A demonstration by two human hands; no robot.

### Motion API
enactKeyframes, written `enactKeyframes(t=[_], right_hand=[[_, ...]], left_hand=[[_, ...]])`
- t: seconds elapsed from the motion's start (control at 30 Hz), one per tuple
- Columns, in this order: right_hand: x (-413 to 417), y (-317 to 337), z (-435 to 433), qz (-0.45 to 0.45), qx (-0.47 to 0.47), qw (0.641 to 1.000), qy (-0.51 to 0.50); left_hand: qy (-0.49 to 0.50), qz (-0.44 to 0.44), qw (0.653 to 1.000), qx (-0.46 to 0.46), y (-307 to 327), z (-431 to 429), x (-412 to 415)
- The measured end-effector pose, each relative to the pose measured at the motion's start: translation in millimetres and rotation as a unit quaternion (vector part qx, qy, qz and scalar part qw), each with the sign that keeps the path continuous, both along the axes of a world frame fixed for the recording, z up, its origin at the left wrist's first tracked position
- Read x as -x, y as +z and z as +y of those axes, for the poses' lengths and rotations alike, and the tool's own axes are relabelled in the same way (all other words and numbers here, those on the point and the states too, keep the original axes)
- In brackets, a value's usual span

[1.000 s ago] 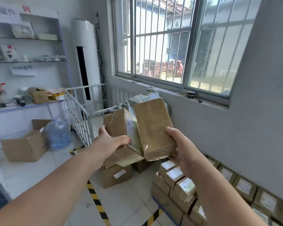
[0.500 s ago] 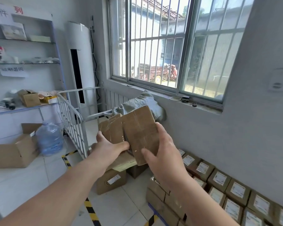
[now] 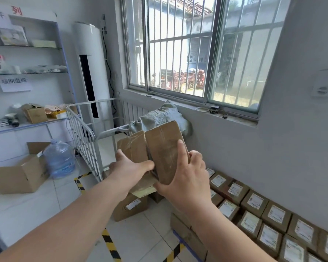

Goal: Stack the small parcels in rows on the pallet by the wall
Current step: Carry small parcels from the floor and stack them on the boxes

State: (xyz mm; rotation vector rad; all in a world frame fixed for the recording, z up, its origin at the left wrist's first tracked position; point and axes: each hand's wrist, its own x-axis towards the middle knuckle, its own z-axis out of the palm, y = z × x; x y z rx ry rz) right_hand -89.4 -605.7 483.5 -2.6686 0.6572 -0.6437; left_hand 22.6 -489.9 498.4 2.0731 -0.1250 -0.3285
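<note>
Left hand (image 3: 130,167) and right hand (image 3: 186,178) press two taped parcels (image 3: 159,150) together above stacked rows (image 3: 257,214).

We have a single view, from a wide-angle camera worn on the person's head. It faces forward and slightly down into the corner of a room, with the barred window (image 3: 197,53) ahead and above and the tiled floor (image 3: 64,201) along the bottom edge. Both forearms reach in from the lower edge, so the left hand (image 3: 129,169) and right hand (image 3: 186,178) sit close to the lens near the middle of the frame. Rows of labelled parcels (image 3: 273,218) along the wall fill the lower right corner, seen from above. The shelf unit (image 3: 27,72) lies farther off at the left, its lines bowed by the wide lens.
</note>
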Motion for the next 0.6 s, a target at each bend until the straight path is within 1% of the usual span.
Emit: enactKeyframes(t=[0.07,0.1,0.17,0.27,0.37,0.47,0.6], right_hand=[[1.1,-4.3,-4.8,-0.006,0.004,1.000,-0.011],[1.8,-5.2,-9.4,-0.019,-0.011,1.000,-0.015],[5.3,-5.0,-22.8,-0.074,-0.100,0.992,-0.026],[10.4,-13.9,-47.4,-0.135,-0.255,0.957,-0.039],[12.7,-26.5,-62.6,-0.161,-0.366,0.915,-0.043],[16.2,-36.9,-67.9,-0.170,-0.441,0.881,-0.032],[20.9,-50.5,-71.4,-0.176,-0.481,0.856,-0.064]], left_hand=[[-0.009,0.005,1.000,0.008,-1.9,-3.1,0.8],[-0.017,0.009,1.000,0.011,-2.6,-3.6,0.4],[-0.023,0.024,0.999,0.024,-3.7,-2.1,-1.8],[-0.022,0.055,0.996,0.061,-5.9,3.1,-9.1],[-0.032,0.077,0.993,0.082,-10.5,6.2,-14.9],[-0.051,0.099,0.987,0.118,-15.6,4.6,-18.7],[-0.068,0.106,0.983,0.130,-25.0,-0.7,-26.4]])
